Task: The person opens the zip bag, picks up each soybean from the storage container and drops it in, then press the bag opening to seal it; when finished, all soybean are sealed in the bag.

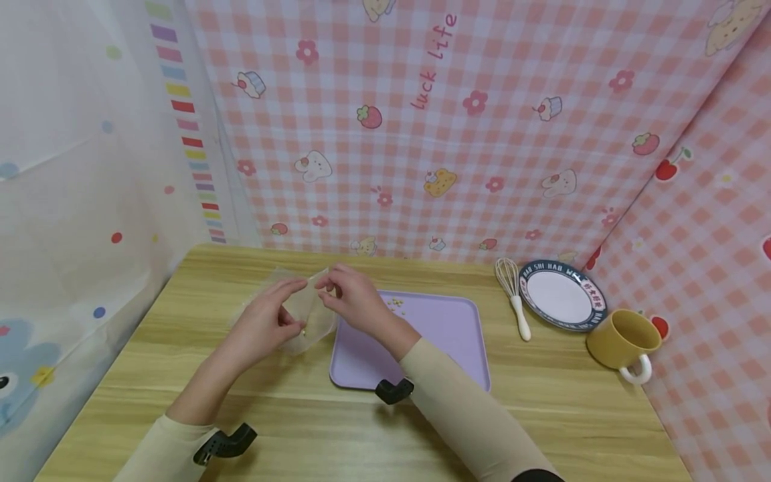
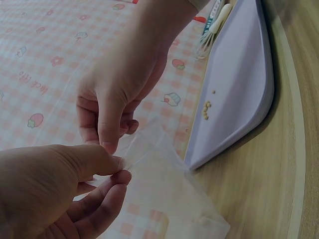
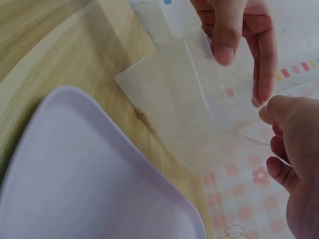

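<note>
A translucent plastic bag (image 1: pixel 318 311) hangs between both hands left of the lilac tray (image 1: pixel 430 335). My left hand (image 1: pixel 262 325) holds it at one side, thumb in front and fingers behind. At its upper edge, my right hand (image 1: pixel 355 298) pinches the bag between thumb and fingertips. In the left wrist view the two hands' fingertips come close together over the bag (image 2: pixel 169 184). A few small yellowish pieces (image 3: pixel 140 115) show at the bag's lower edge in the right wrist view. Several similar yellow pieces (image 2: pixel 206 109) lie on the tray.
Right of the tray lies a whisk (image 1: pixel 514 301) with a white handle. Beside it are a dark-rimmed plate (image 1: pixel 560 294) and a mustard mug (image 1: pixel 623 341) with a white handle. Patterned cloths (image 1: pixel 421 147) hang behind and at both sides of the wooden table (image 1: pixel 325 435).
</note>
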Motion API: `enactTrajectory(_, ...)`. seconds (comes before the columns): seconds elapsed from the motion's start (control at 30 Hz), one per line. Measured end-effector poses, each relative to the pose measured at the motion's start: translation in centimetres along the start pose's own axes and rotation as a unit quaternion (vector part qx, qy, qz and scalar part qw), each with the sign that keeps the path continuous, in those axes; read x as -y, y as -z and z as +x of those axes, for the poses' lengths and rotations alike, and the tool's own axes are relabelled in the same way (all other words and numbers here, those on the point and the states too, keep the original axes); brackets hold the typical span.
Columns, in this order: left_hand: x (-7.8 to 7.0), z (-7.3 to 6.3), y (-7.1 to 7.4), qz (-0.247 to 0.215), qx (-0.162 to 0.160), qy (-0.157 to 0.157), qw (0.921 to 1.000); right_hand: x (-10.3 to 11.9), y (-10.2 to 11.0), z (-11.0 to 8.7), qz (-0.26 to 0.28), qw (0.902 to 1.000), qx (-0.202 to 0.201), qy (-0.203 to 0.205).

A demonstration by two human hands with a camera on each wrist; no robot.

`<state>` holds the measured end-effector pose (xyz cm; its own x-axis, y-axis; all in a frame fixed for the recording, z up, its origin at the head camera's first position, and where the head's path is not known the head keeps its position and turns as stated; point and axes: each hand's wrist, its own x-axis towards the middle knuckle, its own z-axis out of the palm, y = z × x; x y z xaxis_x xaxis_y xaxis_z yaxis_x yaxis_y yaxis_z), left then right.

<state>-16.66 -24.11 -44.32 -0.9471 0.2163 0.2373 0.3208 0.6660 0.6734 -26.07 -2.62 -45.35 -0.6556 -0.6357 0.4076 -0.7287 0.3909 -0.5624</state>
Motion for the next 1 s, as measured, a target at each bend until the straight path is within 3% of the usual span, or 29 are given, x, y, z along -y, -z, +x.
enactTrajectory(0.23,0.1,0.0,0.0,0.003,0.0,0.001,1.0,0.1,0.1,-0.2,0.01,0.9999,0.003,-0.012)
enactTrajectory(0.67,0.4,-0.1,-0.3,0.005,-0.003,-0.001,1.0,0.0,0.5,-0.8,0.027,0.9995,-0.014,0.013)
enactTrajectory(1.0,0.4,0.1,-0.4,0.009,-0.002,0.001,1.0,-1.2,2.3,-3.1,0.085,0.9951,-0.03,-0.042)
